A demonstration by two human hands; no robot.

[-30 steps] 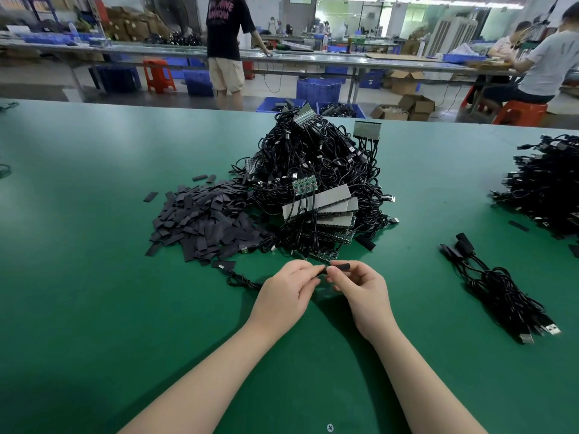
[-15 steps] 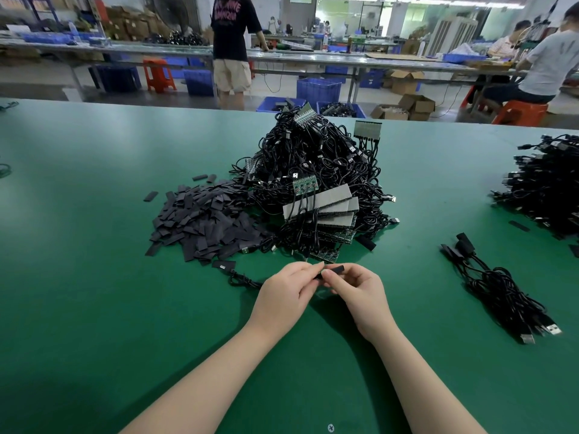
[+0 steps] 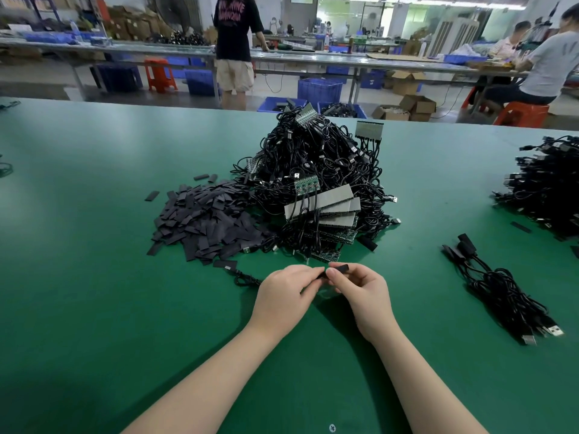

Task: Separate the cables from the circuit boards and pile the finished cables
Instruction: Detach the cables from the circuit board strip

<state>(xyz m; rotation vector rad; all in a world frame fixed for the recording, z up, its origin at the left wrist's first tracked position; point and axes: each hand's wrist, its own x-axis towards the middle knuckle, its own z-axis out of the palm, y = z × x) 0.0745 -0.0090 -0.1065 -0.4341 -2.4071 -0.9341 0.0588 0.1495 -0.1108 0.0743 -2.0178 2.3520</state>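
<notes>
My left hand point(image 3: 286, 294) and my right hand point(image 3: 365, 292) meet over the green table just in front of the big heap. Between their fingertips they pinch a short black sleeve piece point(image 3: 340, 269) on the end of a black cable point(image 3: 242, 278), which trails left along the table. Behind them rises the heap of tangled black cables point(image 3: 316, 170) with green circuit boards point(image 3: 307, 186) and grey board strips point(image 3: 322, 200) still attached. A small bundle of separated cables point(image 3: 504, 292) lies to the right.
A spread of flat black sleeve pieces point(image 3: 203, 220) lies left of the heap. Another dark pile of cables point(image 3: 545, 192) sits at the table's far right edge. Beyond the table are workbenches, blue crates, orange stools and several people.
My hands have stayed in place; the fingers have shifted slightly on the black piece. The person standing at the far bench has moved a little to the right.
</notes>
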